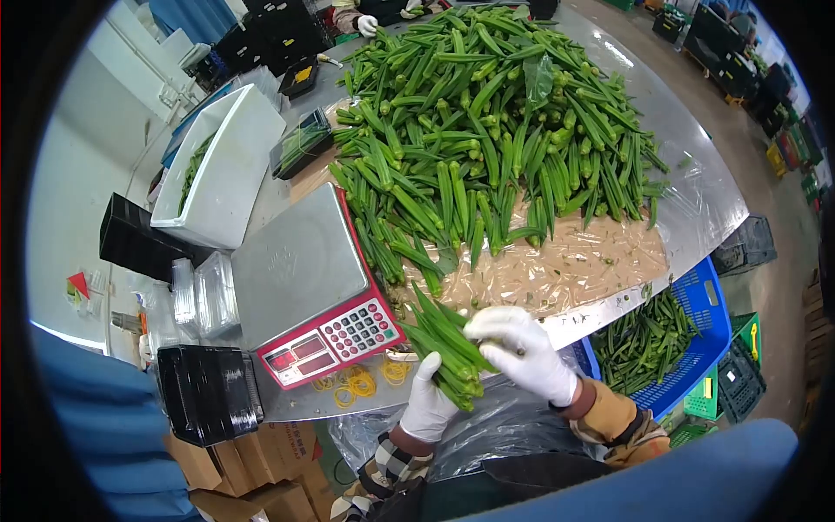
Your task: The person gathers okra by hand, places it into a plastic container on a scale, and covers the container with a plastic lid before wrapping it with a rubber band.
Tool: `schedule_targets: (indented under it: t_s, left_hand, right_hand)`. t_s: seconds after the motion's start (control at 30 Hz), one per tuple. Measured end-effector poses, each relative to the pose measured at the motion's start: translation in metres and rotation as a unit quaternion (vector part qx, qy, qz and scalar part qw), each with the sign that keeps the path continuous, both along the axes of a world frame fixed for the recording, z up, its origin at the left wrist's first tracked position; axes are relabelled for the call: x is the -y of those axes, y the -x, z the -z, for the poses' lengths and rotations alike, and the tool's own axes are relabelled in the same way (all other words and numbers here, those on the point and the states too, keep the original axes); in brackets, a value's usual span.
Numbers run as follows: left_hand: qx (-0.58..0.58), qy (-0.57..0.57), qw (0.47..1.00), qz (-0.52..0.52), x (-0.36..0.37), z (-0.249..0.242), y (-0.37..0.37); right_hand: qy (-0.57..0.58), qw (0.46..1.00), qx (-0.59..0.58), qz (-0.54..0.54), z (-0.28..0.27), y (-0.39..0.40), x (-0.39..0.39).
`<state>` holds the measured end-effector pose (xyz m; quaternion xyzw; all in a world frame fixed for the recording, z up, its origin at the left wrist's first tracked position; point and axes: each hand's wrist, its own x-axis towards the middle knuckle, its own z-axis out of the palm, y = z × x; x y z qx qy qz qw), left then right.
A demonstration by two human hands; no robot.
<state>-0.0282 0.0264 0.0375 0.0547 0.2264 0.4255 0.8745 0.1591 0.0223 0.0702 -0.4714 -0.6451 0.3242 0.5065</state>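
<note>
A bunch of green okra is held low in front of me, beside the red scale's keypad. My left hand, in a white glove, is wrapped round the lower left side of the bunch. At its right side is my right hand, also white-gloved, with fingers curled and touching the okra; what lies between its fingertips is too small to tell. A large okra pile covers the metal table beyond. The red scale with its bare grey plate stands to the left.
Yellow rubber bands lie near the table's front edge. A white foam box, a black tray and wrapped black trays are left. A blue basket of okra is right. A co-worker's gloved hand is behind the pile.
</note>
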Motion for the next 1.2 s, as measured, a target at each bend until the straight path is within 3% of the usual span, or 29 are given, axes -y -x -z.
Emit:
schedule_targets:
  t_s: [0.1,0.2,0.23,0.33,0.37,0.4,0.43,0.53,0.63,0.67,0.77,0.8,0.87,0.93,1.13,1.2]
  left_hand:
    - [0.053,0.037,0.998,0.010,0.004,0.005,0.006]
    - [0.070,0.008,0.997,0.027,0.002,-0.004,0.003]
    - [0.044,-0.009,0.998,0.032,0.002,-0.005,0.004]
    - [-0.002,-0.054,0.998,0.044,0.001,-0.004,0.006]
    - [0.003,-0.063,0.997,0.046,-0.001,0.000,0.006]
    - [0.007,-0.073,0.996,0.049,-0.002,0.002,0.007]
    - [0.041,-0.013,0.999,0.030,-0.002,-0.002,0.005]
    - [0.036,-0.011,0.998,0.041,-0.002,0.001,0.004]
    - [0.025,-0.012,0.999,0.034,-0.002,-0.005,0.004]
    - [0.013,-0.030,0.999,0.037,-0.003,-0.003,0.007]
    - [-0.005,-0.060,0.998,0.032,-0.006,0.006,0.015]
    - [-0.002,-0.053,0.998,0.027,-0.007,0.007,0.016]
    - [0.003,-0.047,0.999,0.025,-0.009,0.008,0.016]
    - [0.005,-0.048,0.998,0.027,-0.012,0.008,0.014]
    - [0.022,-0.071,0.997,0.035,-0.015,0.003,0.012]
    - [0.016,-0.065,0.997,0.028,-0.013,0.000,0.013]
  right_hand:
    - [-0.073,0.995,0.068,-0.007,0.006,0.002,0.005]
    - [0.151,0.980,-0.123,-0.051,0.002,-0.019,-0.005]
    - [0.087,0.995,-0.039,0.024,-0.007,-0.028,-0.021]
    - [-0.027,0.982,0.050,0.182,0.017,-0.069,-0.094]
    - [-0.025,0.973,0.064,0.221,0.022,-0.078,-0.115]
    - [0.054,0.966,-0.013,0.252,0.016,-0.078,-0.134]
    - [0.035,0.943,0.155,0.292,0.014,-0.085,-0.151]
    - [0.045,0.872,0.320,0.368,0.030,-0.083,-0.198]
    - [0.109,0.873,0.314,0.356,0.062,-0.098,-0.222]
    - [0.058,0.873,0.286,0.391,0.074,-0.107,-0.223]
    - [0.143,0.938,-0.051,0.310,0.057,-0.131,-0.196]
    - [0.165,0.930,-0.176,0.278,0.040,-0.131,-0.174]
    - [0.195,0.902,-0.295,0.248,0.020,-0.134,-0.139]
    - [0.194,0.896,-0.355,0.186,0.019,-0.140,-0.112]
    - [0.226,0.892,-0.389,0.048,-0.003,-0.117,-0.067]
    - [0.237,0.916,-0.317,0.063,-0.014,-0.102,-0.061]
